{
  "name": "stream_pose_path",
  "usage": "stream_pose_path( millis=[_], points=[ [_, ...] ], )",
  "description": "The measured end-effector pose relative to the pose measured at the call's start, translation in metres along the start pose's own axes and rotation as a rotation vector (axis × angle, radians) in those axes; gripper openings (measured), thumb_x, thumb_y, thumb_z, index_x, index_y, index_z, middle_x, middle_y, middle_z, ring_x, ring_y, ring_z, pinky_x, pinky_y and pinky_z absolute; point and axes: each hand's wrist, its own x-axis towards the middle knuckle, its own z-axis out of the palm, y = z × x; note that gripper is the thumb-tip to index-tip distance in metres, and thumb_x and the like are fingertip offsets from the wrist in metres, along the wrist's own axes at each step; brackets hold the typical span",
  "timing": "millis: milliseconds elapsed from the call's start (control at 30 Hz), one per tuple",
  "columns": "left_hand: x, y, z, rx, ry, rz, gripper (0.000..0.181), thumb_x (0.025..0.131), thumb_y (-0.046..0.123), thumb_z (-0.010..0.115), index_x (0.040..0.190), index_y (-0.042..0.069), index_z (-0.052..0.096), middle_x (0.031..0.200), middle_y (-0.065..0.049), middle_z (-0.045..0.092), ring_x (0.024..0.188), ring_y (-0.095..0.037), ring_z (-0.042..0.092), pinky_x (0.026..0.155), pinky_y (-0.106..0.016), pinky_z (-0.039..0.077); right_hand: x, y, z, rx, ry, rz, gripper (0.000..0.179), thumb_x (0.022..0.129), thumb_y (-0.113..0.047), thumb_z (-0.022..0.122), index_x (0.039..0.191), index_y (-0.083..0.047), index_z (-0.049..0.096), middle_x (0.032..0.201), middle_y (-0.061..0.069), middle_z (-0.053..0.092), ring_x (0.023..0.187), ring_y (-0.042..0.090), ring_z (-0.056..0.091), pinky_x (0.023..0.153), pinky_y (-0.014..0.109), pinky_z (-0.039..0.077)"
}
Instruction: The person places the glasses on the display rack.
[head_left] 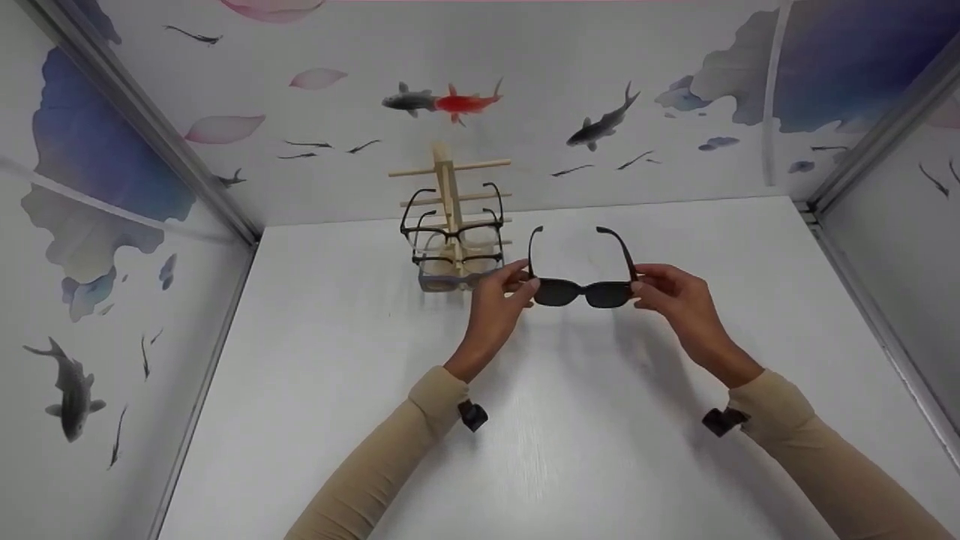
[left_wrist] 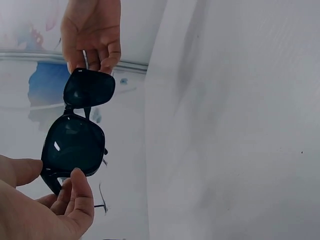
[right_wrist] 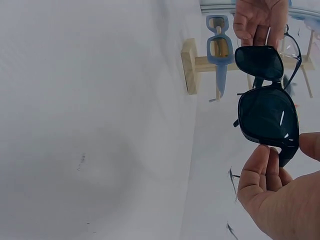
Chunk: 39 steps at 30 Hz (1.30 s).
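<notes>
Black sunglasses with dark lenses are held up between both hands, their arms unfolded and pointing toward the back wall. My left hand pinches the left end of the frame, thumb in front and fingers behind. At the opposite end, my right hand pinches the hinge corner the same way. Both lenses face the wrist cameras. Just left of the sunglasses stands a wooden glasses rack carrying two black-framed pairs of glasses and, lowest, blue-grey sunglasses, partly behind my left hand in the head view.
The rack's uppermost peg bears no glasses. Behind it rises a white back wall painted with fish and petals. Side panels with metal edges bound the white table on the left and right.
</notes>
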Motion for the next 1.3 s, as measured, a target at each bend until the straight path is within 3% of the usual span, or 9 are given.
stream_pose_path(
  millis=[333,967,1300],
  points=[
    [-0.003,0.022,-0.009,0.025,-0.016,0.067,0.048,0.109,0.013,0.071,0.152,-0.005,0.060,0.128,-0.018,0.074,0.112,-0.024,0.074,0.087,-0.029,0.065,-0.003,-0.017,-0.002,0.031,-0.009,-0.024,0.046,0.110,-0.016,0.071,0.147,0.009,0.061,0.114,0.005,0.074,0.099,0.013,0.074,0.094,0.024,0.063],
    [-0.002,0.050,-0.020,0.018,-0.024,0.085,0.046,0.110,0.014,0.070,0.152,-0.002,0.062,0.127,-0.015,0.074,0.107,-0.021,0.075,0.088,-0.031,0.065,0.002,-0.052,-0.006,0.017,-0.011,-0.077,0.046,0.110,-0.019,0.070,0.146,0.009,0.062,0.116,0.007,0.075,0.100,0.014,0.075,0.095,0.023,0.062],
    [0.003,0.074,-0.030,0.025,-0.029,0.134,0.046,0.110,0.013,0.069,0.153,-0.003,0.061,0.127,-0.017,0.075,0.107,-0.022,0.077,0.090,-0.030,0.065,0.009,-0.076,-0.010,0.122,-0.002,-0.132,0.043,0.108,-0.013,0.073,0.142,0.012,0.064,0.114,0.009,0.074,0.098,0.019,0.074,0.092,0.026,0.064]
  ],
)
